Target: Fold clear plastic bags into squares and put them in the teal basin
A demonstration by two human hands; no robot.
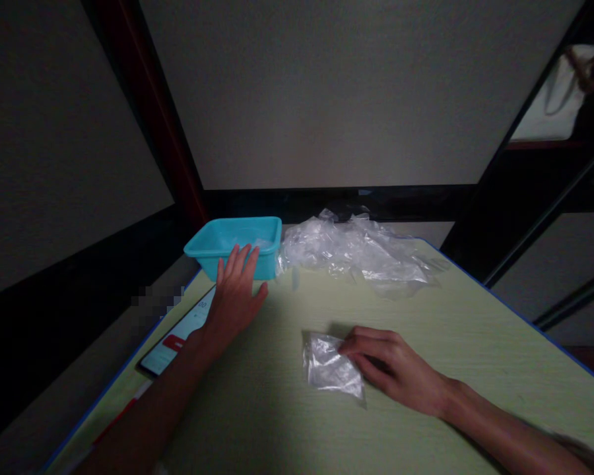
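My left hand (236, 295) reaches toward the turquoise plastic tub (208, 249), fingers spread and holding nothing. Its fingertips overlap the tub's front wall; whether they touch it I cannot tell. Inside the tub a bit of clear plastic shows, partly hidden by the fingers. A small clear plastic bag (329, 366) lies flat and folded on the table. My right hand (400, 369) has its thumb and fingers closed at the right edge of that bag.
A pile of crumpled clear plastic bags (351, 247) lies at the table's far side, right of the tub. A lit phone (162, 356) rests along the left edge, partly behind my left forearm. Walls stand behind and to the left of the table (257, 409).
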